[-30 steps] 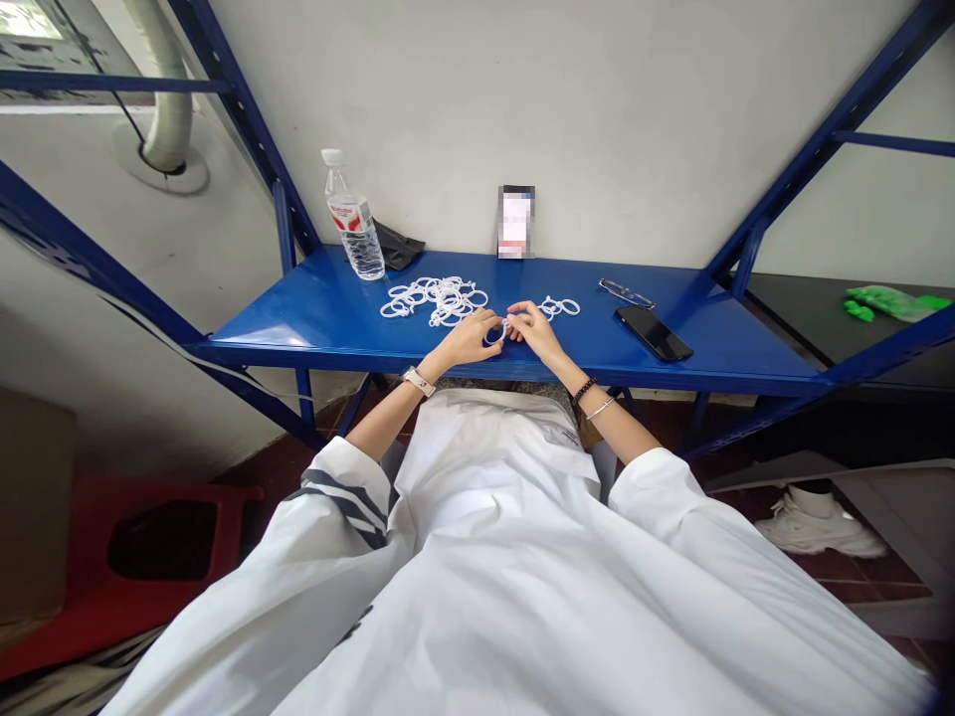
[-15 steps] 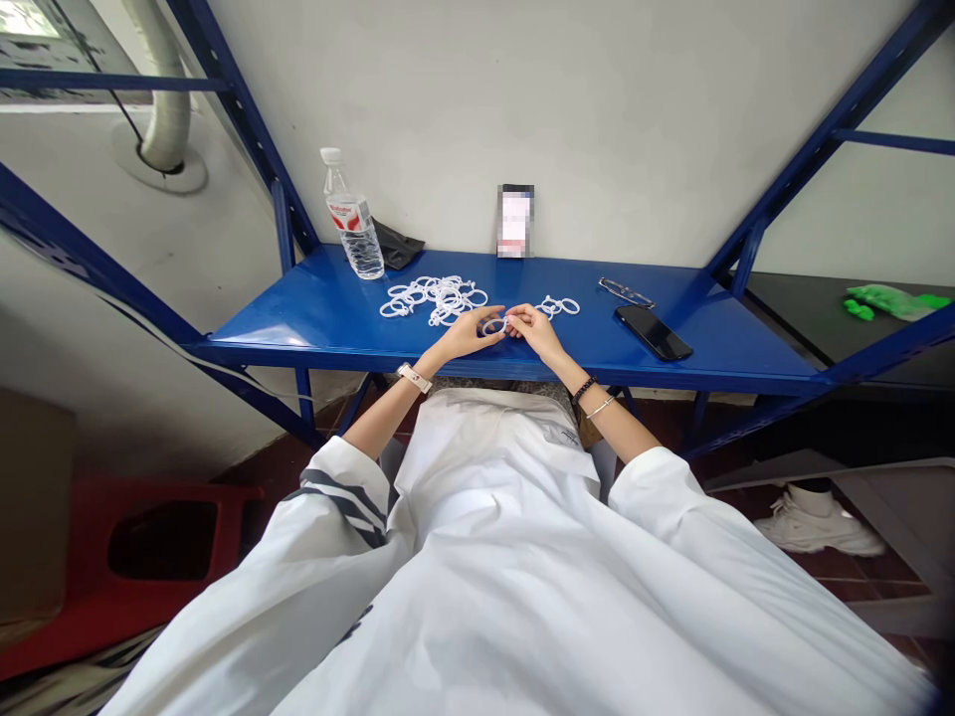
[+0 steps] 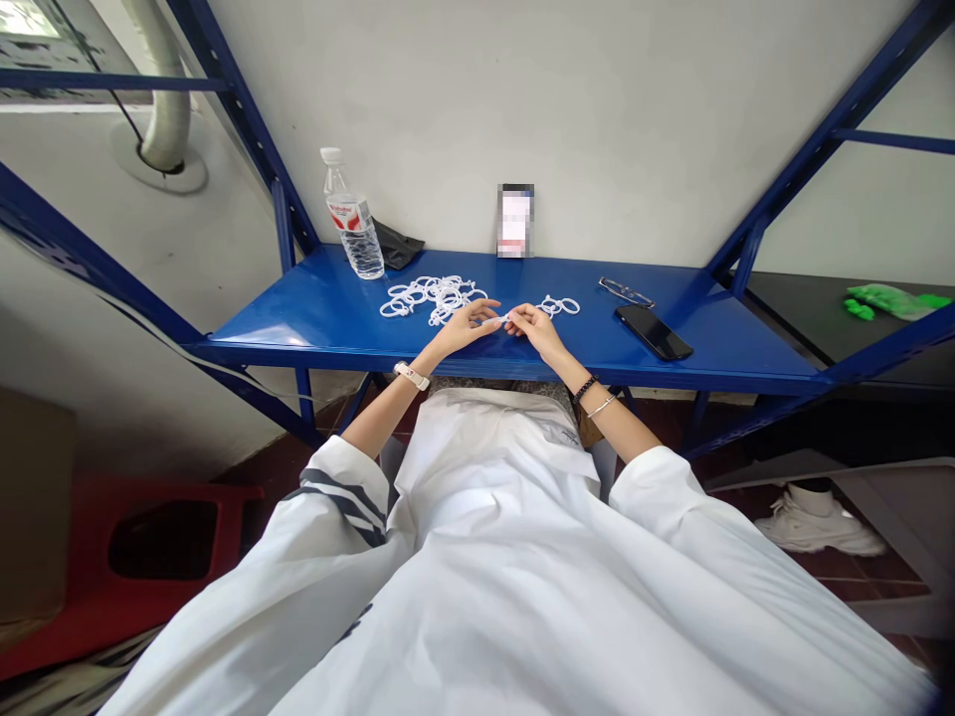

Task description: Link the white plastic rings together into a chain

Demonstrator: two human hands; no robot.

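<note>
In front of me, above the front part of the blue table, my two hands meet over a small white ring. My right hand pinches it at the fingertips. From the other side, the thumb and fingers of my left hand close on it. Most of the ring is covered by the fingers, so little of its loop shows. Just behind my left hand lies a tangled pile of white rings. Beyond my right hand is a smaller group of similar rings.
A water bottle stands at the back left, beside a black pouch. A phone leans upright on the wall. To the right lie eyeglasses and a black phone. Blue metal posts frame the table.
The ring between my hands has turned, so its round loop no longer shows. My left hand's fingers have shifted slightly; the right hand has barely moved.
</note>
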